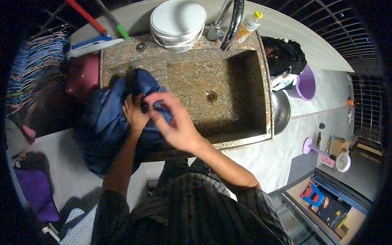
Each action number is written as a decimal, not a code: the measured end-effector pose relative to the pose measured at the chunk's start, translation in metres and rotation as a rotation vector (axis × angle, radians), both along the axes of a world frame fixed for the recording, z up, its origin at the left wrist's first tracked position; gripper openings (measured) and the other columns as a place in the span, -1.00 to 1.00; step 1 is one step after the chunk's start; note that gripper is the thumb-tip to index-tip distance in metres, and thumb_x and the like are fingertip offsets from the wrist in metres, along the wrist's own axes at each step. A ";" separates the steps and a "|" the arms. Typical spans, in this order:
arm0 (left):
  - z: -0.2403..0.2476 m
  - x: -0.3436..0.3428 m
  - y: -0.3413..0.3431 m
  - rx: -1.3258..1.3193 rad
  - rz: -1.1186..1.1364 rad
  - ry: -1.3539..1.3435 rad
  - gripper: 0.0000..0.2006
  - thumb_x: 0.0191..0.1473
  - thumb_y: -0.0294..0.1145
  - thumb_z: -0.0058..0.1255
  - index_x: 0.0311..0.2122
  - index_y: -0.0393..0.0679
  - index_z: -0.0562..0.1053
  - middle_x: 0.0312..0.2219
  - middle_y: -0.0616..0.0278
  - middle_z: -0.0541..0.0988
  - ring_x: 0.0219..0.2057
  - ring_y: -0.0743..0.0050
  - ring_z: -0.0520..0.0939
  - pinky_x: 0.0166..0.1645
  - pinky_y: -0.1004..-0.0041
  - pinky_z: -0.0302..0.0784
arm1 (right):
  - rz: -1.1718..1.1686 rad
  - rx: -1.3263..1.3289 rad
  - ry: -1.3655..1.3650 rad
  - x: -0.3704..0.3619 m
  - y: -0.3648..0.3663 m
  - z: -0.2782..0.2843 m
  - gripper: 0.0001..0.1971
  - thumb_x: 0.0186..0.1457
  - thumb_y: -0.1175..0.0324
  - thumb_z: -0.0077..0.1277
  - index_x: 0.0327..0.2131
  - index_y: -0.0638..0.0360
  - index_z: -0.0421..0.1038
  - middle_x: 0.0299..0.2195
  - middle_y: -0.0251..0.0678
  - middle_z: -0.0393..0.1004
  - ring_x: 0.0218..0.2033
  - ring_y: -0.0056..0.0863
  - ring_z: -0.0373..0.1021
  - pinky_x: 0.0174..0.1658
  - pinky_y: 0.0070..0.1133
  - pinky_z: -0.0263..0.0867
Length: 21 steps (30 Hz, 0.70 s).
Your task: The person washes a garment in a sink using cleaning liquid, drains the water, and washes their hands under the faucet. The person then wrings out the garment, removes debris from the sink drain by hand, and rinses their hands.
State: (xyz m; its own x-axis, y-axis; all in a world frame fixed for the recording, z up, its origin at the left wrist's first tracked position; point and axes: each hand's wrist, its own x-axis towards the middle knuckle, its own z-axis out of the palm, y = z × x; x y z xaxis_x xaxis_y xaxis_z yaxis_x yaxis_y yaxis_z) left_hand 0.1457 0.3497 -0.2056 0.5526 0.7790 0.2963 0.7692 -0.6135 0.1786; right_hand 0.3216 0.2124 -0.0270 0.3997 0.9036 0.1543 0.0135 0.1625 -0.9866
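A bulky, shiny navy padded garment (104,110) is heaped over the left part of the speckled stone sink (220,145) and hangs down its front edge. My left hand (135,114) presses into the cloth, its fingers closed on a fold. Just to the right, my right hand (177,122) is raised over the garment with thumb and forefinger curved together. Their tips meet at a small dark spot beside my left fingers; what they pinch there is too dark to make out. The basin's drain (211,96) shows to the right of both hands.
Behind the sink stand a lidded white bucket (177,20), a chrome tap (232,24) and a yellow-capped bottle (248,26). Hangers (45,65) and a dark red basin (83,75) are left. A purple bucket (305,83) and a metal bowl (281,112) sit right.
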 end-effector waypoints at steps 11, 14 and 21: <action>0.003 0.016 -0.002 0.101 -0.084 -0.105 -0.56 0.05 -0.07 0.14 0.04 0.09 0.44 0.05 -0.07 0.38 0.09 -0.19 0.40 0.15 -0.03 0.28 | 0.265 0.687 0.057 -0.002 -0.049 0.115 -0.70 0.03 0.41 0.03 -0.12 0.24 0.44 -0.01 0.04 0.34 -0.04 0.02 0.36 0.01 -0.19 0.36; -0.002 0.022 -0.004 0.109 -0.077 -0.096 -0.56 0.05 -0.05 0.12 0.05 0.10 0.44 0.05 -0.07 0.38 0.10 -0.19 0.39 0.17 -0.03 0.27 | 0.253 0.661 0.012 0.002 -0.051 0.118 -0.72 0.03 0.42 0.04 -0.13 0.22 0.44 -0.05 0.04 0.36 -0.07 0.02 0.38 -0.02 -0.18 0.38; -0.004 0.013 0.000 0.119 -0.091 -0.116 -0.54 0.02 -0.05 0.13 0.04 0.10 0.43 0.06 -0.08 0.37 0.10 -0.21 0.38 0.17 -0.07 0.25 | 0.256 0.574 -0.171 0.005 -0.046 0.115 -0.75 0.02 0.46 0.07 -0.17 0.17 0.42 -0.13 0.03 0.42 -0.14 0.01 0.43 -0.10 -0.16 0.42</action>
State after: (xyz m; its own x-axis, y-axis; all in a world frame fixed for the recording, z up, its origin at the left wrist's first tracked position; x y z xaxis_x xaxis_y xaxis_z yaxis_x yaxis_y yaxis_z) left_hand 0.1585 0.3501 -0.2098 0.5759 0.6830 0.4493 0.6878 -0.7019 0.1853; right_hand 0.3262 0.1663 0.0877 0.1099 0.7222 0.6829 0.0535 0.6817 -0.7296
